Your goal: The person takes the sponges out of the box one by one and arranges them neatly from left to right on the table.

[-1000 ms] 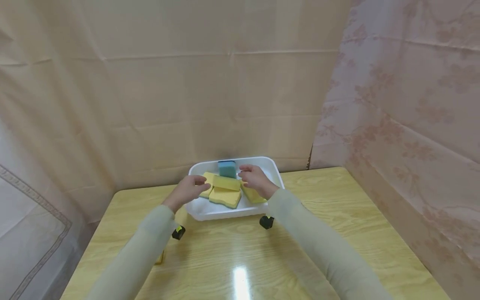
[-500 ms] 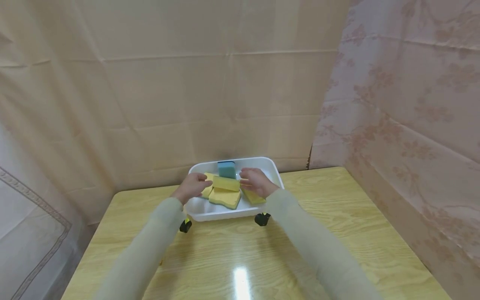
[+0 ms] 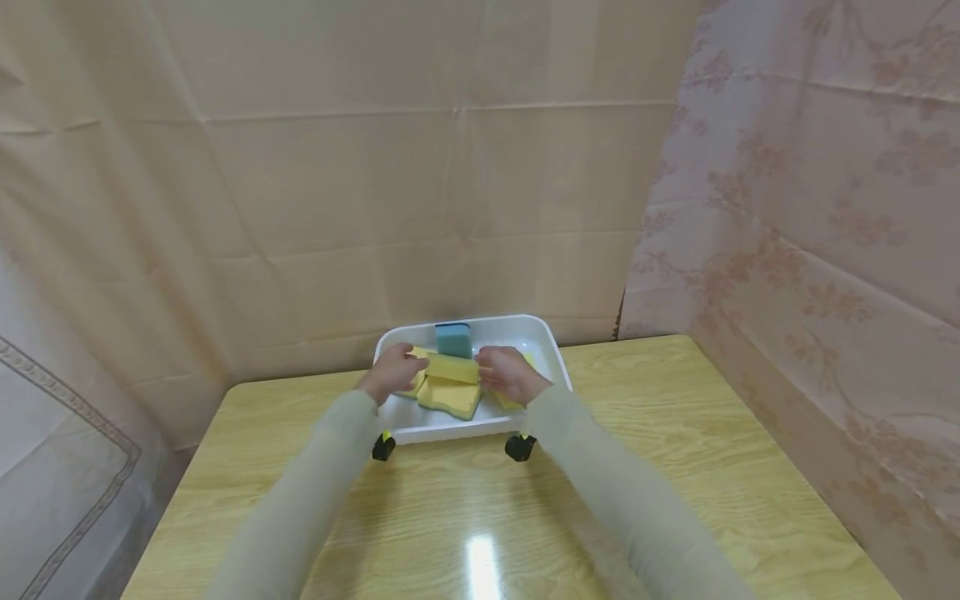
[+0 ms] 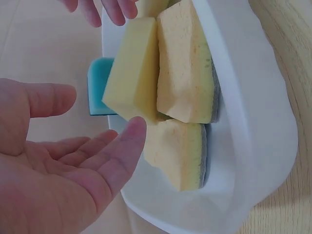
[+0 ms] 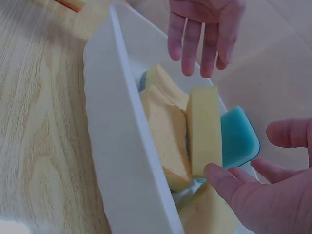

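Observation:
A white tray (image 3: 450, 435) holds several sponges. On top of the pile lies a yellow block sponge (image 3: 452, 368), between my two hands. My left hand (image 3: 389, 372) is at its left end, fingers spread and thumb apart in the left wrist view. At the other end is my right hand (image 3: 510, 372); in the right wrist view its fingertip appears close to the block, though contact is unclear. Wavy-edged sponges (image 4: 183, 63) with grey backing lie beneath. A teal sponge (image 5: 238, 136) stands against the tray's back wall. Another yellow sponge (image 5: 207, 212) is partly hidden by my right hand.
The tray stands at the back of a wooden table (image 3: 457, 508), close to a beige curtain (image 3: 420, 208). A floral curtain (image 3: 810, 250) hangs along the right. Black wrist mounts (image 3: 520, 447) sit under my wrists, near the tray's front rim.
My left hand has moved right and my right hand slightly left and down, both closer to the top sponge. A yellow edge on the table is now hidden by my left forearm.

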